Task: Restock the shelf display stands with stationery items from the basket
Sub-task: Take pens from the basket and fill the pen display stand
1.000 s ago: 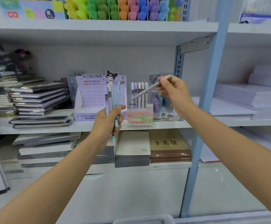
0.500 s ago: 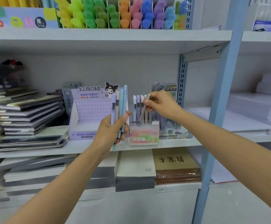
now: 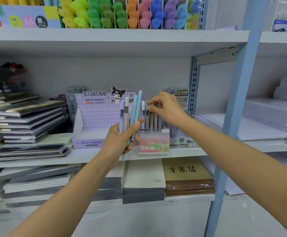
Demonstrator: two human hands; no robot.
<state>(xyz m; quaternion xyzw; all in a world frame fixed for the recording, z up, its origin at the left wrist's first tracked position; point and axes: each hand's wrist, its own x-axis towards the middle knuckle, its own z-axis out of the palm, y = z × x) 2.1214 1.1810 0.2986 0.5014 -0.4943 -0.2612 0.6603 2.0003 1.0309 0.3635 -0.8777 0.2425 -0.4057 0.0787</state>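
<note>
White shop shelving (image 3: pixel 88 155) is carrying the clear display stand (image 3: pixel 153 142), where the right hand (image 3: pixel 166 110) is pinching the top of a pen (image 3: pixel 147 119), apparently seating it. The left hand (image 3: pixel 120 141) is gripping a bundle of pens (image 3: pixel 132 113) beside it; drawing one out is likely coming next.

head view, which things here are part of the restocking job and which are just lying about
In the job:
left hand gripping the pen bunch
right hand pinching a standing pen at its top
clear display stand

Lying about:
notebook stacks
highlighters
paper reams
</note>
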